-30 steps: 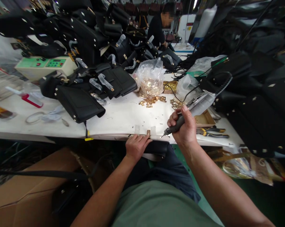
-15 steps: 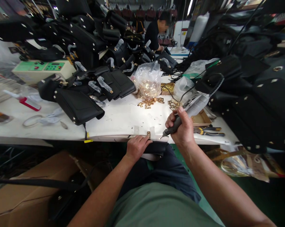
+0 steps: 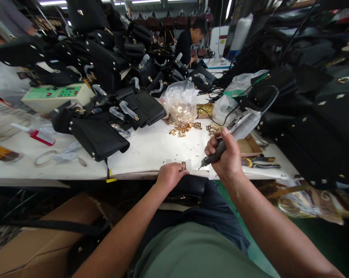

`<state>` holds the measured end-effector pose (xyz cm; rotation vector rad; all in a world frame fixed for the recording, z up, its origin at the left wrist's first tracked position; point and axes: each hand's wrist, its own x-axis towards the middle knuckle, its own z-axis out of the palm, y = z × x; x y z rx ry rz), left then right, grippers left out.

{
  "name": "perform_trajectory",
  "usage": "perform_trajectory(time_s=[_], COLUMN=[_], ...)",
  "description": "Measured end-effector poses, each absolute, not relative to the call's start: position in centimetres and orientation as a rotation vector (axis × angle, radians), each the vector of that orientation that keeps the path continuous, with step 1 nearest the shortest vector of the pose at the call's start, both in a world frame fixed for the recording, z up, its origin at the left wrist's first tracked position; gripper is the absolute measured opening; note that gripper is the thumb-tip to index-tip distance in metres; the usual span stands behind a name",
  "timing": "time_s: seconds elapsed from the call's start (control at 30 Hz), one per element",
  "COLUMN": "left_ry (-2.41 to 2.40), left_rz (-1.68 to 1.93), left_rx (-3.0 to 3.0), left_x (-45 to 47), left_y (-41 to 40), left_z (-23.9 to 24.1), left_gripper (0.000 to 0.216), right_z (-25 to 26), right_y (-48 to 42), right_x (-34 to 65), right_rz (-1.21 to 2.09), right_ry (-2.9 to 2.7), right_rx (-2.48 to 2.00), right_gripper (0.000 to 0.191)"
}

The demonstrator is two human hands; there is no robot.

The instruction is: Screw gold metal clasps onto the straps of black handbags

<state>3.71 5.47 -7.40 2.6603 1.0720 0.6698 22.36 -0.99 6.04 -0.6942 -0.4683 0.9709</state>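
My right hand [image 3: 228, 154] is wrapped around an electric screwdriver [image 3: 244, 125], its thin bit pointing down and left toward the table edge. At that edge my left hand [image 3: 172, 177] grips the top of a black handbag [image 3: 191, 186], which lies over my lap. A small gold metal plate [image 3: 184, 165] stands up beside my left fingertips; how it sits against the bag is hard to make out. The screwdriver bit is apart from the plate, to its right. My left fingers are partly hidden behind the back of the hand.
Loose gold fittings [image 3: 186, 128] lie before a plastic bag [image 3: 180, 102] of more. Pliers [image 3: 261, 161] and a cardboard box [image 3: 249, 145] are at the right. Black handbags [image 3: 99, 137] pile up at left. A person [image 3: 188, 42] works at the back.
The handbag on my lap has turned and shows more of its front. My left hand has shifted slightly along with it. The screwdriver stays in my right hand, near the same spot.
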Motion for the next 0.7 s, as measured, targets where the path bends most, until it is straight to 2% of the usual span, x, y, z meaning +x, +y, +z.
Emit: perform_trajectory(time_s=[0.23,0.47,0.7], left_ry=[1.052,1.035,1.092], left_rz=[0.717,0.674,0.732], left_rx=[2.607,2.697,2.507], left_x=[2.6,1.6,1.7], left_y=[5.9,5.0,5.2], left_z=[-7.4,-7.2,-7.5], left_gripper=[0.017,0.022,0.018], right_z=[6.0,3.9,1.3], right_y=[0.7,2.7,3.8], right_x=[21.4,20.9,20.0], right_rz=[1.030,1.056,1.083], right_ry=[-0.469,-0.447,-0.394], right_rx=[-0.674,-0.751,-0.840], right_gripper=[0.036,0.037,0.039])
